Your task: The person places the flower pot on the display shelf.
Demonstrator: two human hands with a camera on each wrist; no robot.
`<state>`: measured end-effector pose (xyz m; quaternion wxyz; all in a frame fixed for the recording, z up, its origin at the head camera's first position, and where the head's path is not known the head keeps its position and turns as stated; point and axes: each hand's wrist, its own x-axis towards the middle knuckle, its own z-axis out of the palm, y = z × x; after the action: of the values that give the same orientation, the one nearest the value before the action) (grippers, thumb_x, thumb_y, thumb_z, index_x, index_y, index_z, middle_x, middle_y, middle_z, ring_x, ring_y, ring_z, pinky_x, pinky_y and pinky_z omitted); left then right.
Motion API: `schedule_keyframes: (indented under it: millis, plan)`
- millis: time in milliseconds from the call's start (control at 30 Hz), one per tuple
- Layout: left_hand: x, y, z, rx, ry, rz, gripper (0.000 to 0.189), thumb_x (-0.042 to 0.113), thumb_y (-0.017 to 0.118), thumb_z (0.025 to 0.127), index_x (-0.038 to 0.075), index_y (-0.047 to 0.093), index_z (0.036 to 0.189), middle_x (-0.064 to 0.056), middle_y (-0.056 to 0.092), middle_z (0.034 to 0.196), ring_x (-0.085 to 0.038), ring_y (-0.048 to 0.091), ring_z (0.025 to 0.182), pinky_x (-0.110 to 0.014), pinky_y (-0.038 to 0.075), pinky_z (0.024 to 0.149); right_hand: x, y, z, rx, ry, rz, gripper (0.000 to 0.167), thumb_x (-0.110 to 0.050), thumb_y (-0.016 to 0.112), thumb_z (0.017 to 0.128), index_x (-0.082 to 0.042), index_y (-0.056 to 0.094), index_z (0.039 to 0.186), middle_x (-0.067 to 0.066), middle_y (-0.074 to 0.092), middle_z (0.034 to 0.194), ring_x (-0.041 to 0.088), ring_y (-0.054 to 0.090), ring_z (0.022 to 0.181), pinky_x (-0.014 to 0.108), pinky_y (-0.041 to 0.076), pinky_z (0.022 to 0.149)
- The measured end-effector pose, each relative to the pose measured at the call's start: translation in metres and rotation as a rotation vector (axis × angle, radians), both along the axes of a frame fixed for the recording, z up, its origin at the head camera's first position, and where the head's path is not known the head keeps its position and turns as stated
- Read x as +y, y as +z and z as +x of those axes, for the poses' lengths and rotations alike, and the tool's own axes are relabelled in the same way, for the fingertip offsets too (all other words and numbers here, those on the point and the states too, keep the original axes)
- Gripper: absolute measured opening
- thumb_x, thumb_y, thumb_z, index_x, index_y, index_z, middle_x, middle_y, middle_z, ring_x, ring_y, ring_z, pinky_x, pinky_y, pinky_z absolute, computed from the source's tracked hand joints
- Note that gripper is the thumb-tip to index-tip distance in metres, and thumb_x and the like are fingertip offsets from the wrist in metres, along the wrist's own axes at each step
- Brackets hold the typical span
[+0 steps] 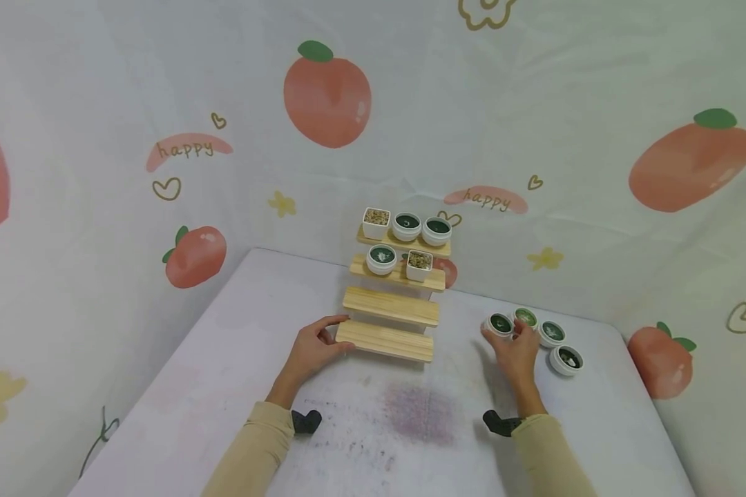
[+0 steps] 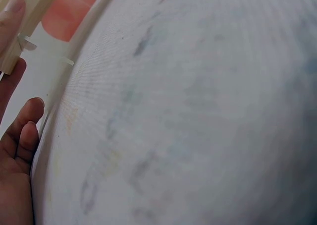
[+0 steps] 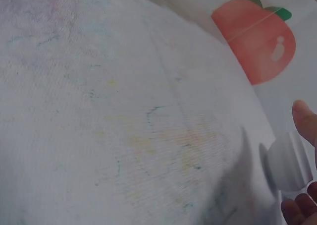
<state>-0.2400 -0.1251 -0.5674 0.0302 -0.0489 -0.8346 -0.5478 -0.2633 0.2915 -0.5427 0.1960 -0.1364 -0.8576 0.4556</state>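
Note:
My left hand (image 1: 311, 351) holds the left end of the lowest shelf on a four-tier wooden display stand (image 1: 390, 307). Its thumb lies along the front edge in the left wrist view, with a finger at the underside. To the right of the stand, my right hand (image 1: 514, 355) has thumb and fingers around a small round white pot (image 1: 500, 323) with a dark green top. That pot's white side (image 3: 289, 163) shows between thumb and fingers in the right wrist view. Just behind the fingers is a similar pot (image 1: 525, 317) with a lighter green top.
Two more round pots, one (image 1: 552, 333) behind the other (image 1: 566, 360), stand right of my right hand. Round pots and square white pots (image 1: 376, 222) occupy the upper two shelves; the lower two are bare wood. A printed cloth backdrop (image 1: 398, 138) rises behind the white table (image 1: 273, 297).

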Motion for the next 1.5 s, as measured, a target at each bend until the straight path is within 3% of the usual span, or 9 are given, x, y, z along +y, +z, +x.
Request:
schedule_keyframes:
  millis: [300,733,1000,1133,1333,1500]
  plan:
    - [0.0,0.0,-0.001,0.01,-0.011,0.003,0.06,0.037,0.092,0.075,0.034,0.069,0.131,-0.003,0.061,0.072,-0.013,0.052,0.062,-0.026,0.045,0.06,0.002,-0.012,-0.001,0.002,-0.03,0.005,0.065,-0.018,0.083,0.083,0.015,0.052,0.13,0.032,0.054,0.118,0.041,0.051,0.11,0.038,0.038,0.086]
    - [0.0,0.005,0.001,0.0,-0.007,0.005,0.059,0.035,0.091,0.076,0.033,0.069,0.131,-0.003,0.061,0.072,-0.012,0.051,0.062,-0.026,0.044,0.06,0.001,-0.016,-0.007,-0.038,-0.063,0.022,0.06,-0.017,0.076,0.09,0.015,0.05,0.134,0.035,0.056,0.126,0.046,0.053,0.119,0.055,0.039,0.107]
    - [0.002,0.004,0.001,-0.006,-0.001,-0.003,0.059,0.036,0.091,0.075,0.033,0.069,0.13,-0.002,0.061,0.072,-0.012,0.051,0.062,-0.025,0.045,0.06,-0.001,-0.016,-0.004,-0.027,-0.051,0.014,0.053,-0.013,0.072,0.092,0.016,0.051,0.132,0.034,0.056,0.125,0.044,0.055,0.116,0.053,0.041,0.104]
    - [0.002,0.002,0.0,-0.008,0.002,-0.008,0.059,0.037,0.092,0.075,0.034,0.069,0.129,-0.002,0.061,0.073,-0.011,0.052,0.062,-0.025,0.045,0.061,-0.001,-0.016,-0.002,-0.029,-0.046,0.0,0.048,-0.011,0.07,0.094,0.015,0.052,0.129,0.03,0.056,0.121,0.036,0.054,0.108,0.04,0.042,0.093]
    - [0.002,0.004,0.001,-0.009,-0.001,-0.006,0.06,0.038,0.091,0.075,0.034,0.069,0.13,-0.003,0.062,0.073,-0.013,0.052,0.062,-0.026,0.044,0.06,-0.002,-0.013,-0.005,-0.007,-0.031,-0.011,0.039,-0.01,0.072,0.093,0.013,0.06,0.122,0.024,0.061,0.109,0.018,0.049,0.087,0.012,0.034,0.071]
    - [0.001,0.005,0.001,-0.009,-0.005,-0.003,0.06,0.039,0.091,0.075,0.033,0.068,0.131,-0.003,0.061,0.073,-0.012,0.051,0.062,-0.026,0.045,0.06,-0.008,-0.003,-0.005,0.009,0.011,-0.06,0.052,-0.012,0.073,0.093,0.014,0.052,0.133,0.028,0.058,0.122,0.027,0.057,0.102,0.001,0.033,0.072]
